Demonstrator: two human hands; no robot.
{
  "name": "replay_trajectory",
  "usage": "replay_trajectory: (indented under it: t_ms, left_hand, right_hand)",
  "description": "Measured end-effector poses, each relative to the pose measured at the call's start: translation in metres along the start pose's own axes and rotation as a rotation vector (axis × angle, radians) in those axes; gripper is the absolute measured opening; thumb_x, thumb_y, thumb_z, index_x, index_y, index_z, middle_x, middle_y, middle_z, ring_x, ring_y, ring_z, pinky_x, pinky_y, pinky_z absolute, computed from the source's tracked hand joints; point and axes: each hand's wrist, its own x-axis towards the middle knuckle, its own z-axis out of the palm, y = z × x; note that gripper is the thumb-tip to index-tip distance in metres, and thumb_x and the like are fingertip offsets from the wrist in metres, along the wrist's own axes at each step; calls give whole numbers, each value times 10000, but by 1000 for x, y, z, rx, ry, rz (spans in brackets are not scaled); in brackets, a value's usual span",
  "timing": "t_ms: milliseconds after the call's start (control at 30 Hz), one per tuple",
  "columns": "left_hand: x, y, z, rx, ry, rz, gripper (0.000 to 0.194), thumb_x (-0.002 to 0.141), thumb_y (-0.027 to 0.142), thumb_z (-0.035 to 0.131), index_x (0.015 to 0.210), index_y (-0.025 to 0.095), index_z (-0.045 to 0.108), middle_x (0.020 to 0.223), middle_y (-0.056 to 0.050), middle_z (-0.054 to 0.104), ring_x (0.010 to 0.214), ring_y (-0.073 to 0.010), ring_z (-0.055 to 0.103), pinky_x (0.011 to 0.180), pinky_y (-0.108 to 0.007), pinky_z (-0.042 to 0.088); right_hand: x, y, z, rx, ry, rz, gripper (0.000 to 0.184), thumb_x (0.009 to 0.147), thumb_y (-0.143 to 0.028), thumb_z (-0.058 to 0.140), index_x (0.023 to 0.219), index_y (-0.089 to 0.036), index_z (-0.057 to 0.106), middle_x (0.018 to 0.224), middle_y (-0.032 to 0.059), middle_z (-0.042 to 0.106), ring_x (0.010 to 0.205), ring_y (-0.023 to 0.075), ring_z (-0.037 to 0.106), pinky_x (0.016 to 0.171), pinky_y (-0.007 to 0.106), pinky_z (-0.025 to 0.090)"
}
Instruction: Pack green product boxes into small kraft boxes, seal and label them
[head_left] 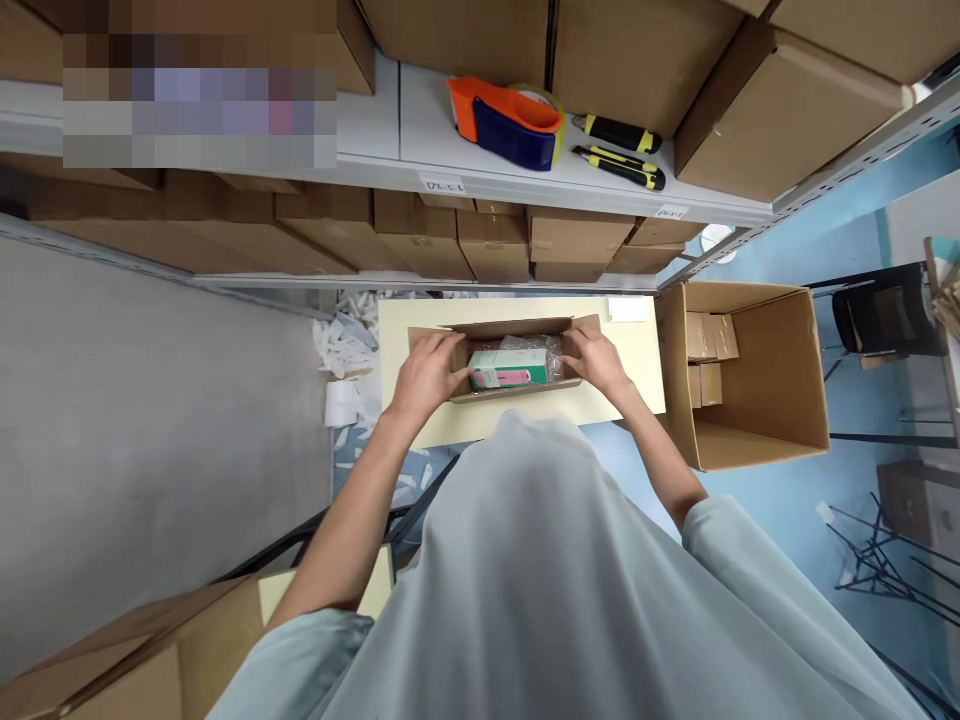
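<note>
An open cardboard box (510, 328) stands on the pale yellow table (634, 385), its end flaps folded outward. Inside lies a green and white product carton (531, 360) with a pink picture on it. Clear bubble wrap (554, 350) fills the space behind it and to its right. My left hand (427, 375) grips the box's left end, fingers over the flap and thumb by the carton's left edge. At the right end, my right hand (598, 358) holds the other wall and flap, with fingertips reaching over the inside edge.
On the shelf above lie an orange and blue tape dispenser (510, 125) and two yellow-black utility knives (619, 133). A large open carton (765, 400) with small boxes stands to the right. Paper scraps (349, 345) lie left of the table. A white slip (627, 309) rests at its back.
</note>
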Motion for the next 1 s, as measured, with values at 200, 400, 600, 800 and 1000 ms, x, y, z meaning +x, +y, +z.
replay_trajectory:
  t_ms: [200,400,600,800,1000]
  left_hand:
    - [-41,-10,15,-35,78,-346,736,801,446,941,1443,204,672,1697,-231,488,1556,-490,506,1313,-599,438]
    - [-36,-20,49,-531,-8,-510,996,650,561,1007,1474,234,554,1460,-180,683,1353,-377,690,1138,-537,588]
    - [-50,-21,72,-944,40,-504,953,643,467,942,1454,251,490,1294,-118,742,1194,-293,746,975,-447,651]
    - [-89,-7,86,-1028,129,-552,838,689,366,857,1447,210,533,1146,-81,757,1085,-269,782,960,-434,656]
    - [-195,-17,76,-913,393,-579,793,709,396,888,1435,237,611,1308,-119,758,1271,-321,742,1102,-476,611]
  right_hand:
    - [-47,17,19,89,72,288,373,996,-366,833,1309,-181,750,1508,219,666,1337,369,700,1007,487,658]
    - [-41,29,49,287,-38,331,340,995,-413,794,1254,-238,660,1256,166,807,962,301,801,891,430,622]
    - [-37,45,52,680,-202,397,482,883,-593,826,1121,-284,543,1076,68,823,847,238,790,806,358,577]
    - [-45,35,51,944,-243,438,771,637,-785,894,1038,-278,474,800,-37,724,665,190,720,626,268,446]
    - [-64,-25,57,922,-280,278,743,665,-764,917,1052,-274,514,836,-23,729,678,191,711,632,281,438]
